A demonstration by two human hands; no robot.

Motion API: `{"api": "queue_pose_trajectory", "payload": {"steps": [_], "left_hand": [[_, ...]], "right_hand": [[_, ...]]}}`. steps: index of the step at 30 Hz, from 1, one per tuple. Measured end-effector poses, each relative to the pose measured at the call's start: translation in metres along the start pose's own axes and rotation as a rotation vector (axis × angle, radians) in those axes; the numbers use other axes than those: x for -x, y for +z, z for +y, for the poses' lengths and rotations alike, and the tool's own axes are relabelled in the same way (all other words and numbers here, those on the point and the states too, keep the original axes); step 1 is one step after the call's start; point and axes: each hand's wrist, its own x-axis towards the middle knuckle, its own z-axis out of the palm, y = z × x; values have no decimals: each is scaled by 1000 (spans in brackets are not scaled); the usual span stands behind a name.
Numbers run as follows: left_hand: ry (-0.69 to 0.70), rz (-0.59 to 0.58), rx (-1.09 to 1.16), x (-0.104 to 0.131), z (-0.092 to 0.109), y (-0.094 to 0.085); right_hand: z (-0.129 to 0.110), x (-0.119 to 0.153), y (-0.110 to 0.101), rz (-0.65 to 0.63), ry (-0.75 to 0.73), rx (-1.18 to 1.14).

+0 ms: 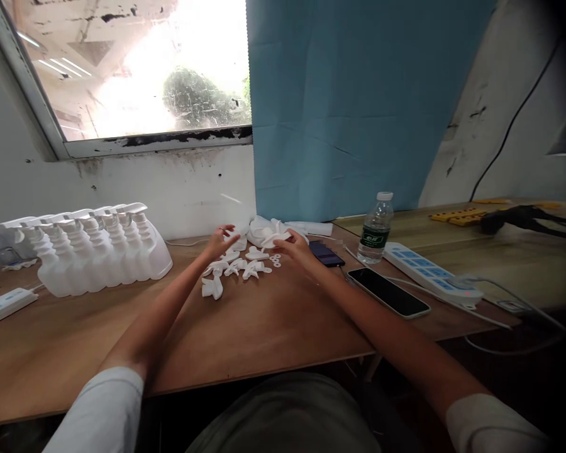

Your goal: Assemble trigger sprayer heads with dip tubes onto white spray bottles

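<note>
My left hand hovers over the far part of the table with thumb and fingers apart, holding nothing. Pinched in my right hand is a white plastic piece with several projecting arms, in front of a white bag-like heap. Loose white plastic parts that look like spray-bottle heads lie scattered between and below my hands. A few small white rings sit beside them, just left of my right wrist.
A row of white spray bottles stands at the left, near a power strip. To the right are a dark phone, a second phone, a water bottle and a power strip with cables.
</note>
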Motion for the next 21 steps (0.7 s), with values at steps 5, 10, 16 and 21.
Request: {"api": "queue_pose_trajectory", "payload": {"steps": [5,10,16,21], "left_hand": [[-346,213,-48,-63,-15,10],[-514,243,55,-75,-26,27],[-475,343,292,-69,-31,15],[-449,464,529,-47,-34,-39]], "right_hand": [[-10,-14,-21,180,-87,-100],[-7,-19,-38,247,-96,-100],[1,-28,-54,288,-27,-99],[0,-31,-67,342,-76,-145]]}}
